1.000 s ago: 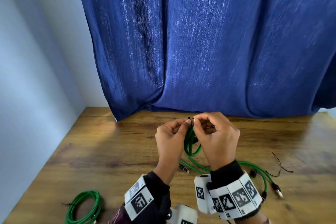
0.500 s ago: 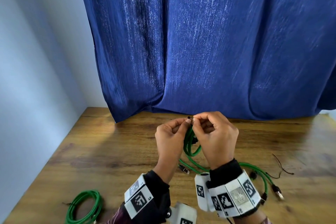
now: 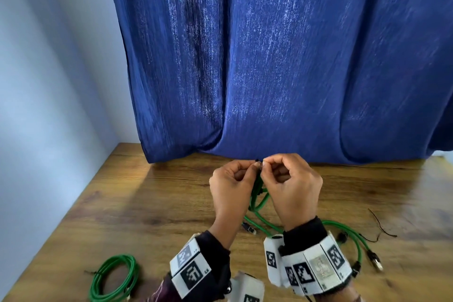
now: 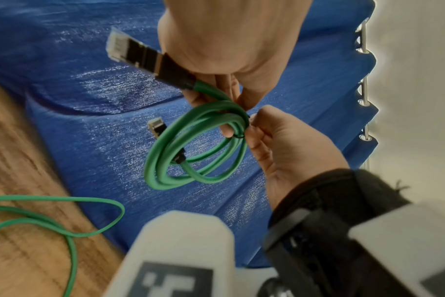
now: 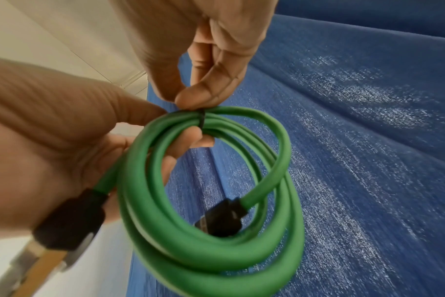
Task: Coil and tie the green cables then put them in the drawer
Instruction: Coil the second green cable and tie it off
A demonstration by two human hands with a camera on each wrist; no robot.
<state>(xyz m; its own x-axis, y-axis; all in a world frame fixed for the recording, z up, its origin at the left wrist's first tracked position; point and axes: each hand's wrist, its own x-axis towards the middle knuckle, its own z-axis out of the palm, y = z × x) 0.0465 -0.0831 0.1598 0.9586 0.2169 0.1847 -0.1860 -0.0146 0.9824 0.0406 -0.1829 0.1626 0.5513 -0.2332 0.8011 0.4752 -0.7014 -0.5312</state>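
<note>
A green cable coil (image 3: 257, 195) hangs above the wooden table (image 3: 147, 203) between both hands. A thin black tie (image 5: 201, 120) wraps its top strands. My left hand (image 3: 252, 168) pinches the tie at the top of the coil, thumb and fingers together (image 5: 198, 98). My right hand (image 3: 267, 163) grips the coil, with fingers (image 5: 186, 140) through the loop and its thumb on top beside the tie. One black connector (image 4: 130, 50) sticks out under the right hand. A second one (image 5: 221, 219) hangs inside the loop.
A second coiled green cable (image 3: 115, 277) lies at the near left of the table. A loose green cable (image 3: 343, 230) with connectors lies on the right. Thin black ties (image 3: 382, 225) lie beyond it. A blue curtain (image 3: 269, 56) hangs along the table's far edge.
Both hands stay in the same place, working at the tie on top of the coil. Only the head view has shifted slightly.
</note>
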